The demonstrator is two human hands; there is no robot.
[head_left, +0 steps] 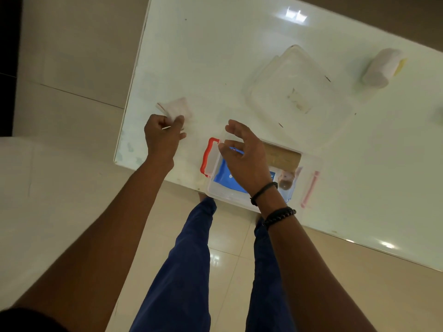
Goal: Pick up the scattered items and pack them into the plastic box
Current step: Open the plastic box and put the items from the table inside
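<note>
Left hand point(163, 134) closed on small clear packet point(176, 109), at table point(215, 56) left edge. Right hand point(244, 156) open, fingers spread, holding nothing, hovering above box point(223, 190). Box at near table edge, red latch point(208, 155) on left side. Inside box: blue pack point(224, 177), cardboard tube point(285, 158). Lid point(297, 85) lies beyond box. White roll point(383, 67) at far right, well apart.

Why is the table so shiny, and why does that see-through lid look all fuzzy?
Head view: a ceiling light bounces off the glossy table, making the bright glare patch near the top. The clear lid is pale on a pale top, so its edges wash out. The right hand and the left hand look slightly smeared.
</note>
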